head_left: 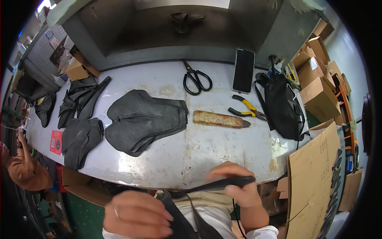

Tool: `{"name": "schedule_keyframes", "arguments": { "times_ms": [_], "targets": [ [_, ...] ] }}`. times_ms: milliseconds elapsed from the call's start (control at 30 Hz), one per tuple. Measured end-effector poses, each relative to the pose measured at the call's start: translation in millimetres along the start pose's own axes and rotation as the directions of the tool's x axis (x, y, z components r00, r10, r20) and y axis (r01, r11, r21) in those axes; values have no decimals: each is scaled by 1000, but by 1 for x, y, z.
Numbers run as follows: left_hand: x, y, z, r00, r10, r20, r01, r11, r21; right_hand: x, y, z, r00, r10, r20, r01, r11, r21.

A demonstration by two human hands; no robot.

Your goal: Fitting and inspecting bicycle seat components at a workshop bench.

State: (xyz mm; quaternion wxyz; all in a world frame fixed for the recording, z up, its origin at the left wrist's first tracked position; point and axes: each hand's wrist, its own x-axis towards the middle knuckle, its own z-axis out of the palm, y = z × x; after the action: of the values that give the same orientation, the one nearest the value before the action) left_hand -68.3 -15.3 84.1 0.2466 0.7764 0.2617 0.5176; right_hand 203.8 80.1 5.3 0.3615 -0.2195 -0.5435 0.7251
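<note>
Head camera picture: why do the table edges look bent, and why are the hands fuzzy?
Head view: a fisheye lens bows the table edge and blackens the corners. The left hand and right hand, with the black strip, are smeared, by motion or closeness. The scissors and pliers stay sharp. Overhead light glares pale on the tabletop.

On your desk (223,143) you've got 1 pair of scissors (196,79), 1 black phone (243,70), 1 pair of yellow-handled pliers (247,108), 1 wrapped stick (219,119) and 1 black bag (281,105) — plus approx. 3 heaps of dark cut pieces (143,119). Cardboard boxes (314,71) at right — several, can't count exactly.
</note>
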Motion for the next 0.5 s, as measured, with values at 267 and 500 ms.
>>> {"name": "schedule_keyframes", "arguments": {
  "times_ms": [267,500],
  "targets": [
    [-4,-12,75,920,305,245,-389,783,486,-1,-20,6,863,-453,-223,377,873,-310],
    [-10,-18,28,858,-254,-446,491,658,571,-20,-34,-1,921,-357,-153,321,922,-218]
  ]
}}
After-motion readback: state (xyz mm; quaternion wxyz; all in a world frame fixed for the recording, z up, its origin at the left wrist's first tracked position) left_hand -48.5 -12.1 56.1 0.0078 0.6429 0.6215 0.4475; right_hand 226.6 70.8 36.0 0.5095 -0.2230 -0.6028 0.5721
